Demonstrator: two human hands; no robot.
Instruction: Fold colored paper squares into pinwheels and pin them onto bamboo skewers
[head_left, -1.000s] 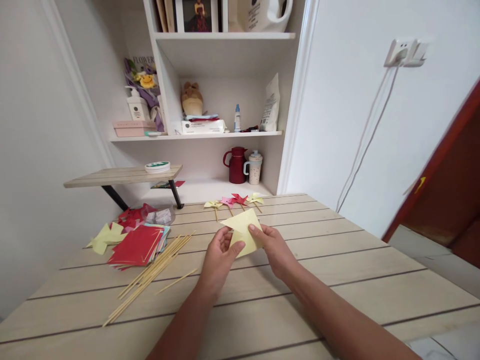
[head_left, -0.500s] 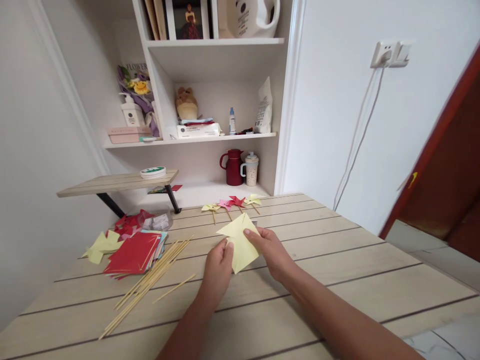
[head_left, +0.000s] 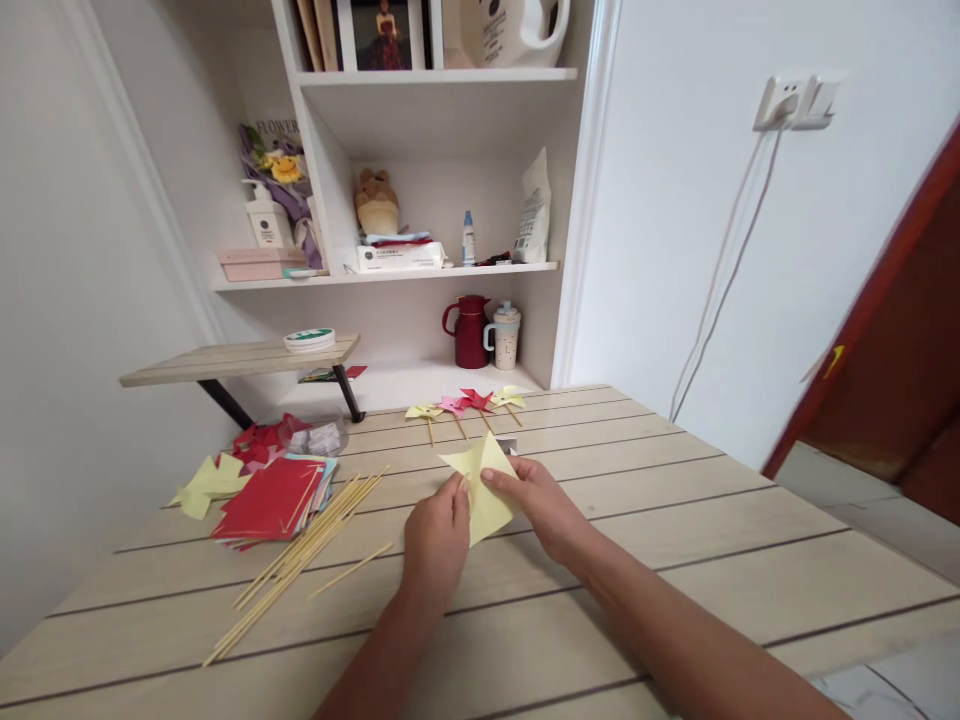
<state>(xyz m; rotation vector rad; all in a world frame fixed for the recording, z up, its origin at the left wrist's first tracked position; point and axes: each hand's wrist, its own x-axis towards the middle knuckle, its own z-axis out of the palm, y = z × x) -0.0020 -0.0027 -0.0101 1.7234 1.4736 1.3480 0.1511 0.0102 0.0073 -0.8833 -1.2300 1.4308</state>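
Mid-table (head_left: 675,520), left hand (head_left: 439,535) and right hand (head_left: 536,505) both pinch a yellow paper square (head_left: 484,490); wooden skewers (head_left: 300,565) toward left edge.

Both forearms stretched forward, left hand (head_left: 437,540) and right hand (head_left: 536,503) close together, fingertips seemingly pinched.

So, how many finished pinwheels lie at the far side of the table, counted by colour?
Yellow pinwheels: 2, one at the left end of the row and one at the right end
Pink pinwheel: 1
Red pinwheel: 1
Total: 4
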